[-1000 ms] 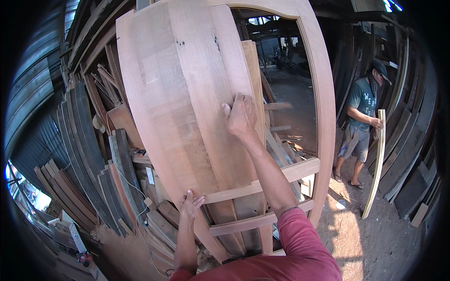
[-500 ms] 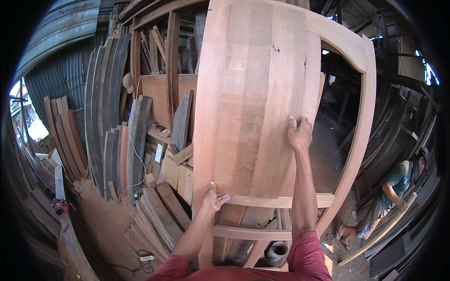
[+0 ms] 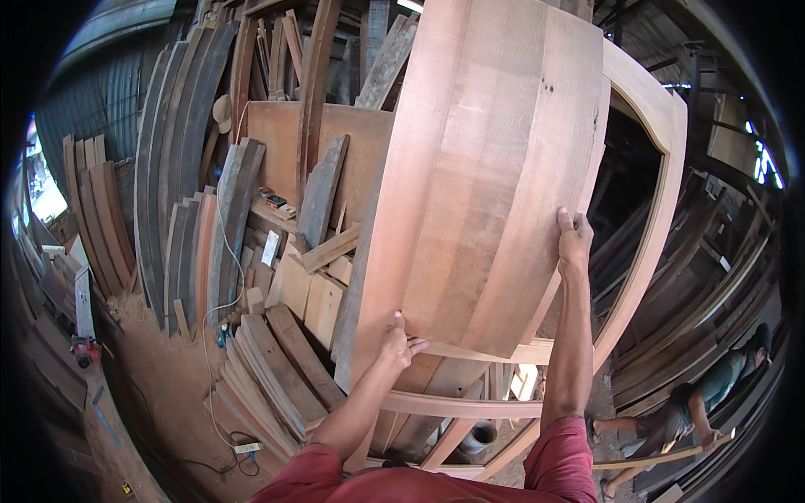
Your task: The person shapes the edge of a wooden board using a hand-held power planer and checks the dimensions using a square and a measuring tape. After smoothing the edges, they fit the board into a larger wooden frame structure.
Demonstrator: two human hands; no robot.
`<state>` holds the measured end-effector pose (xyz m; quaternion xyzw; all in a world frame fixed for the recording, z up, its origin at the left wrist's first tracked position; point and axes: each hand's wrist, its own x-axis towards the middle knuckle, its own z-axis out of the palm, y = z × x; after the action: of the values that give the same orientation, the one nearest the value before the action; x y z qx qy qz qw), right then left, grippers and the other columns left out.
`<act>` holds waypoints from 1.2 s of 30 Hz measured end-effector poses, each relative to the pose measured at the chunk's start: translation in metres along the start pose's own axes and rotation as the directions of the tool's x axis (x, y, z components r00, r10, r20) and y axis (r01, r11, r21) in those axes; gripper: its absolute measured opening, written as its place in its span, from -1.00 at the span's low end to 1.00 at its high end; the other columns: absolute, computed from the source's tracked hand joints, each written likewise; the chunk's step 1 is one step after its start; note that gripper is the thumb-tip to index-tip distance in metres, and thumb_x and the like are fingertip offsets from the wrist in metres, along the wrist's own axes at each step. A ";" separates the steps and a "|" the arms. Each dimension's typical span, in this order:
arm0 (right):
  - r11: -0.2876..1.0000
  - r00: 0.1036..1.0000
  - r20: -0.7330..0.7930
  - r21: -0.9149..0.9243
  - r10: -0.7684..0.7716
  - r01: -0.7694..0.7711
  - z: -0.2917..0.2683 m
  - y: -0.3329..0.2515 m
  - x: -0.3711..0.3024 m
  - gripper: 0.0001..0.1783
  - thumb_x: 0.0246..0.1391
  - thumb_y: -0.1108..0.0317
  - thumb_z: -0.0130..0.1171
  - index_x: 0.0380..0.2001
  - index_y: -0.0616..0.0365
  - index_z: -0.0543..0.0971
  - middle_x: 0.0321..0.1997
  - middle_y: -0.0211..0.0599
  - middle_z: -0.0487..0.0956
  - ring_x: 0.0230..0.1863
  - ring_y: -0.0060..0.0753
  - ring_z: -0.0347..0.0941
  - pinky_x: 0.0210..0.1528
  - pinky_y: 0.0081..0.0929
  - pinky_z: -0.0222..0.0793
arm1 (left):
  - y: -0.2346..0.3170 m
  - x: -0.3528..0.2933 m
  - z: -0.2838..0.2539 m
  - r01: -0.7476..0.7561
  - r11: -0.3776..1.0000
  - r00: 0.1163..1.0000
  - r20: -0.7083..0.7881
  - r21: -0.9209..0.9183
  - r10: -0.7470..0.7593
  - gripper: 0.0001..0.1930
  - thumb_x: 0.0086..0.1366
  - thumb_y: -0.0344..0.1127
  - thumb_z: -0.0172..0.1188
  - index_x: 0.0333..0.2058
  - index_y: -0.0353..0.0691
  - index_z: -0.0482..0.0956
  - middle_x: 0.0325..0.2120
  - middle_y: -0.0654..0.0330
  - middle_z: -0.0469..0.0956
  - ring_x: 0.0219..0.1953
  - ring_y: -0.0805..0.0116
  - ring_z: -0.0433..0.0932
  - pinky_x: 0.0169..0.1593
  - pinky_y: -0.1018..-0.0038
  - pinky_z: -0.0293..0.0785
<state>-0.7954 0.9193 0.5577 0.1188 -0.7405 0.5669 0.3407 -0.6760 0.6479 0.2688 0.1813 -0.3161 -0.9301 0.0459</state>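
A broad wooden panel (image 3: 495,184), made of several boards joined side by side, leans in front of a pale wooden door frame (image 3: 667,201) with a curved opening. My right hand (image 3: 574,239) is closed on the panel's right edge, thumb on its face and fingers wrapped behind. My left hand (image 3: 400,344) grips the lower left corner, the thumb upright on the face and the fingers at the bottom edge. Below the panel run the frame's lower rails, and a grey pipe-like cylinder (image 3: 480,436) shows through a gap there.
Tall boards (image 3: 180,168) lean at the left, with stacked planks (image 3: 268,377) near my left forearm. A white cable (image 3: 210,360) trails over the dusty floor. A red power tool (image 3: 85,350) lies far left. At right, a co-worker (image 3: 713,402) bends over, holding a long wooden strip (image 3: 671,457).
The panel has tilted, its top leaning further right, with both my hands still gripping it. My view has shifted somewhat. The co-worker has stepped and lowered the strip.
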 end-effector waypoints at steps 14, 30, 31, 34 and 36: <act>0.968 0.992 -0.094 0.243 0.082 -0.057 0.006 -0.031 -0.031 -0.40 0.39 0.07 0.12 0.08 0.55 0.49 -0.01 0.10 0.63 -0.01 -0.23 0.55 0.12 -0.30 0.44 | 0.013 0.016 -0.021 0.057 0.998 0.993 0.100 0.039 -0.060 -0.02 0.38 0.37 0.05 0.37 -0.42 0.03 0.22 -0.44 0.17 0.18 -0.47 0.41 0.12 -0.20 0.55; 0.886 0.957 -0.244 0.463 0.154 -0.025 -0.143 0.016 -0.029 -0.44 0.25 -0.02 0.31 -0.06 0.38 0.60 -0.08 -0.05 0.68 -0.10 -0.22 0.63 0.09 -0.26 0.51 | -0.099 -0.040 0.041 0.066 0.995 0.983 0.174 -0.079 -0.052 -0.64 0.25 -0.14 0.46 -0.15 -0.14 0.49 -0.28 0.05 0.55 -0.20 -0.01 0.65 0.08 -0.08 0.65; 0.901 0.956 -0.250 0.433 0.154 -0.032 -0.164 0.024 -0.017 -0.44 0.26 -0.01 0.31 -0.06 0.39 0.61 -0.06 -0.05 0.68 -0.09 -0.23 0.63 0.09 -0.29 0.51 | -0.116 -0.044 0.056 0.102 0.991 0.973 0.216 -0.091 -0.080 -0.67 0.26 -0.15 0.45 -0.19 -0.13 0.50 -0.29 0.07 0.56 -0.20 0.02 0.65 0.09 -0.07 0.65; 0.882 0.948 -0.282 0.471 0.145 0.004 -0.206 0.035 0.005 -0.41 0.22 0.05 0.36 0.00 0.45 0.60 -0.01 -0.02 0.68 -0.04 -0.20 0.63 0.17 -0.26 0.50 | -0.160 -0.042 0.092 0.160 0.976 0.940 0.326 -0.148 -0.105 -0.78 0.29 -0.20 0.42 -0.27 -0.10 0.55 -0.31 0.13 0.59 -0.16 0.08 0.65 0.13 -0.02 0.63; 0.894 0.946 -0.288 0.448 0.147 -0.003 -0.238 0.036 0.018 -0.37 0.22 0.02 0.34 0.05 0.45 0.57 0.05 0.00 0.66 0.04 -0.17 0.61 0.23 -0.24 0.47 | -0.198 -0.030 0.110 0.212 0.960 0.908 0.401 -0.182 -0.124 -0.86 0.30 -0.22 0.40 -0.31 -0.07 0.61 -0.32 0.18 0.62 -0.08 0.10 0.65 0.20 0.02 0.60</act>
<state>-0.7408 1.1543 0.5711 0.0721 -0.5328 0.7444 0.3959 -0.6827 0.8740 0.2391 0.0151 -0.1966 -0.9773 -0.0781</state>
